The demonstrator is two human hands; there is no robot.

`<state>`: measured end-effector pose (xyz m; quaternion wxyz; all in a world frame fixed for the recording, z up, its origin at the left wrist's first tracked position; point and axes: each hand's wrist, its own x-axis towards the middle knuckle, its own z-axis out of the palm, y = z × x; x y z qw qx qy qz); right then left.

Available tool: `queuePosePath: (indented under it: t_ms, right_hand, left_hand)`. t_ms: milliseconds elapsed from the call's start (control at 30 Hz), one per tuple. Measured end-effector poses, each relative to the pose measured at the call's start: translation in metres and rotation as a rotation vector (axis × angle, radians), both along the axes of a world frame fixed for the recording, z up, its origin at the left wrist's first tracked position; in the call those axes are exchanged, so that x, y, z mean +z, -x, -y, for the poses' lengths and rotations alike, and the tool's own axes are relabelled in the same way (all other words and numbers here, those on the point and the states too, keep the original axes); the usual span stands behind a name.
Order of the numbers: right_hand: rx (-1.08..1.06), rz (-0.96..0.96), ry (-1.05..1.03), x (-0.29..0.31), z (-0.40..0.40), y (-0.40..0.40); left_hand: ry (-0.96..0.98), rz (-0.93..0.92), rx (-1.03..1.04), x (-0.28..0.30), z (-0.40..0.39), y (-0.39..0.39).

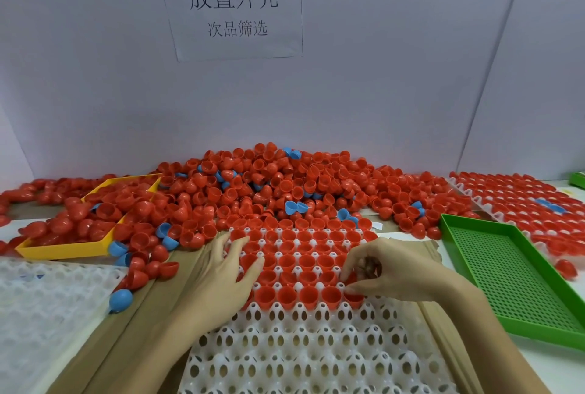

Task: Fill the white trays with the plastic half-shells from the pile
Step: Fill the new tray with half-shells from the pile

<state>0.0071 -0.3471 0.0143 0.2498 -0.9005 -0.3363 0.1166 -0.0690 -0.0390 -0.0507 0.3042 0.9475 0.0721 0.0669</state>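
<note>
A big pile of red half-shells (pixel 269 184) with a few blue ones lies along the back wall. In front of me sits a white tray (pixel 316 349); its far rows hold red half-shells, its near rows are bare sockets. My left hand (pixel 228 270) rests flat with spread fingers on the tray's left edge, touching shells there. My right hand (pixel 389 270) pinches a red half-shell (pixel 353 294) at the right end of the nearest filled row.
A yellow tray (pixel 63 249) full of red shells stands at the left. A green perforated tray (pixel 506 270) lies at the right, with a filled white tray (pixel 519 200) behind it. Another white tray (pixel 47 308) lies at the near left. Brown cardboard lies underneath.
</note>
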Motion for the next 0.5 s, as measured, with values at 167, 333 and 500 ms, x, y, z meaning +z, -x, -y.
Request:
queuePosePath:
  t_ms: [167,333,500]
  right_hand:
    - [0.011,0.003,0.036,-0.002,-0.002,-0.001]
    - [0.063,-0.173,-0.186,0.012,0.009,-0.003]
    - [-0.270,0.003,-0.415,0.015,0.018,-0.036]
  left_hand:
    - [-0.015,-0.010,-0.015,0.001,0.003,0.002]
    - [0.036,-0.033,-0.025,0.010,0.004,0.004]
    - [0.112,0.077,0.041,0.025,0.004,0.005]
